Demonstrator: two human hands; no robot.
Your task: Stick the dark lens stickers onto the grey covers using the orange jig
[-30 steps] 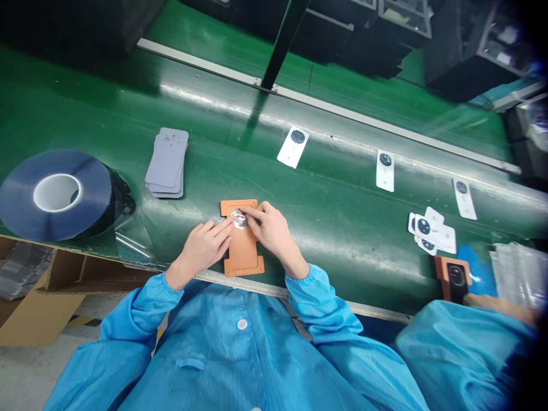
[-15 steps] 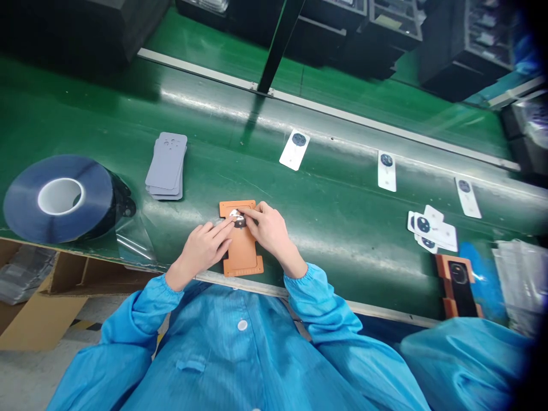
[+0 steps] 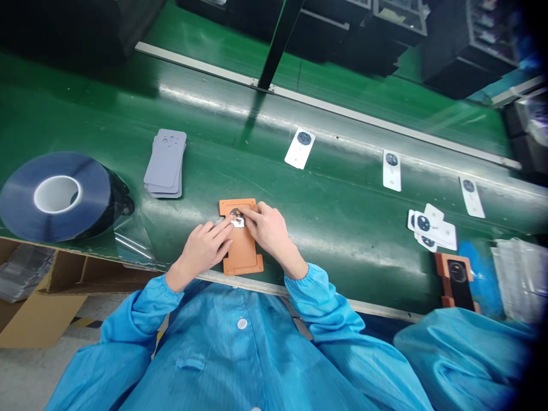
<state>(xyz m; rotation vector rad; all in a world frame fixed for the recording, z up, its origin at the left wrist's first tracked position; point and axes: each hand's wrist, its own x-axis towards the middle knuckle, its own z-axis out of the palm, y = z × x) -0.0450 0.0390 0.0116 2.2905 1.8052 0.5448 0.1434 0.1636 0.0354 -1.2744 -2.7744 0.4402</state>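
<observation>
An orange jig (image 3: 242, 251) with cut-out sides lies in front of me near the bench edge. A dark round piece with a shiny silver patch (image 3: 238, 221) lies at its upper part, partly under my fingers. My left hand (image 3: 205, 246) reaches in from the left, index finger stretched onto the piece and thumb apart from it. From the other side my right hand (image 3: 270, 231) has its fingers bent together at the piece's right edge. The fingertips cover much of it, so the exact grip is hard to see.
Grey phone-shaped sheets (image 3: 165, 162) are stacked left, beside a big film roll (image 3: 92, 197). White cards with dark circles (image 3: 300, 149) lie farther back. At right are piled white cards (image 3: 443, 234), another orange jig (image 3: 443, 262) and a co-worker's blue sleeve (image 3: 458, 348).
The separate white cards at the back have shifted slightly right. The shiny patch on the dark piece now shows lower down. Both hands stay almost in place.
</observation>
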